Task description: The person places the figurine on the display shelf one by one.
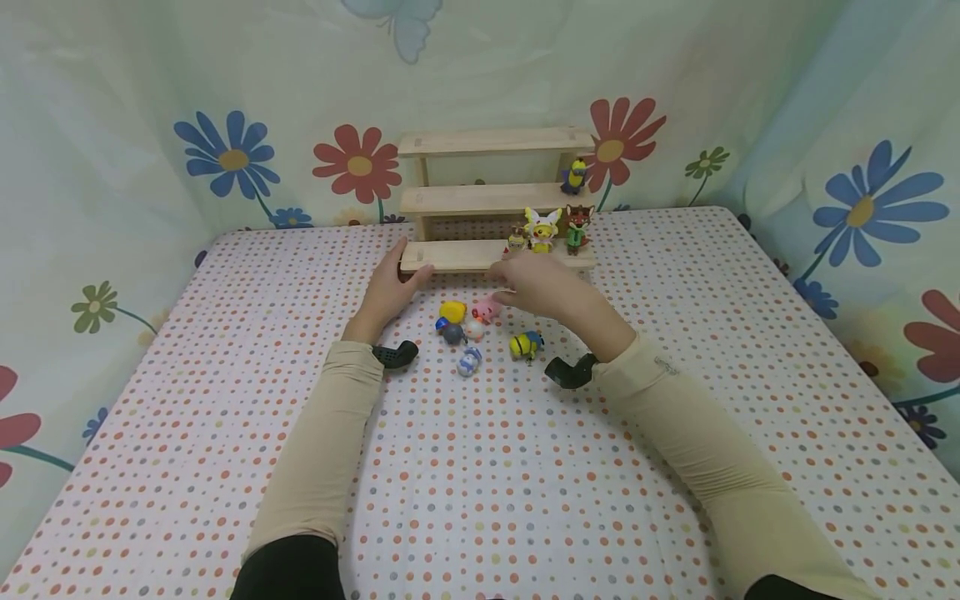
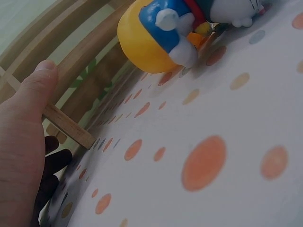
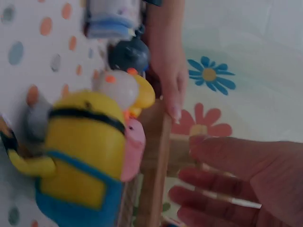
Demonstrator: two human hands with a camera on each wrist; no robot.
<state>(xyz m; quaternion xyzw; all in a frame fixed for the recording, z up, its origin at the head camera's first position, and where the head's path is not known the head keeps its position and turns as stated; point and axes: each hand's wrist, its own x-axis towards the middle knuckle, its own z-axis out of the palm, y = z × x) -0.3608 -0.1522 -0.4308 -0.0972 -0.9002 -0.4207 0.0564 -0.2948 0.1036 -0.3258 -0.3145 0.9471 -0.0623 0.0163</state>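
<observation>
My left hand [image 1: 386,287] grips the left end of the lowest step of a three-tier wooden shelf [image 1: 457,257], its thumb along the wood in the left wrist view. Over the front of that step is my right hand [image 1: 543,285], fingers loosely bent and holding nothing in the right wrist view. Beside it on the step stand a small figure [image 1: 516,240], a yellow figure with white ears [image 1: 542,232] and a fox figure in green [image 1: 576,237]. Below lie a pink figure [image 1: 487,309] and a yellow-and-blue minion figure [image 1: 527,344].
More toys cluster on the dotted tablecloth [image 1: 450,500]: a yellow one [image 1: 453,312], a dark grey one [image 1: 452,333], a white one [image 1: 475,330] and a blue-and-white one [image 1: 469,362]. Another minion figure [image 1: 574,177] stands on the middle tier. A flowered curtain [image 1: 480,92] hangs behind.
</observation>
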